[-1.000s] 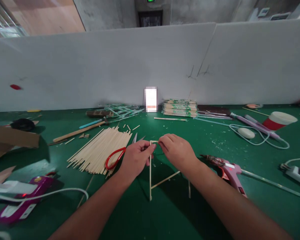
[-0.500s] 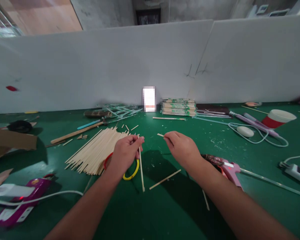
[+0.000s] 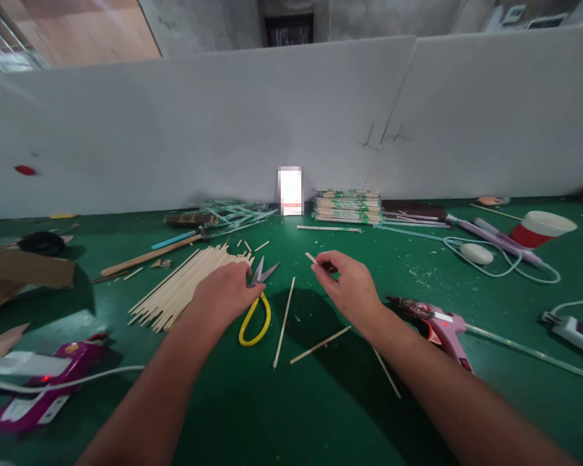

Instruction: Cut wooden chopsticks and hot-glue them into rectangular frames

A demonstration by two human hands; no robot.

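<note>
My right hand [image 3: 346, 285] pinches a short piece of wooden stick [image 3: 311, 258] above the table, its end poking out past the fingertips. My left hand [image 3: 226, 289] is over the right side of a pile of thin wooden sticks [image 3: 175, 291]. Its thumb stands apart from the fingers, beside scissors [image 3: 255, 323] with a yellow handle loop and spread blades; the other loop is hidden beneath the hand. Between my hands lies a loose stick [image 3: 284, 322], with a second loose stick [image 3: 320, 344] nearer me. Another stick [image 3: 387, 372] is partly under my right forearm.
At the right lie a pink glue gun [image 3: 447, 330] and a red-white cup [image 3: 539, 230]. Wrapped stick bundles [image 3: 347, 207] stand against the white board [image 3: 199, 129]. A purple power strip [image 3: 48, 388] and cardboard [image 3: 29, 268] are at the left, near a wooden-handled tool [image 3: 148, 257].
My left hand has let go of the long stick, which now lies on the table, and has moved left over the pile, uncovering the scissor blades. My right hand has shifted slightly, still pinching its piece.
</note>
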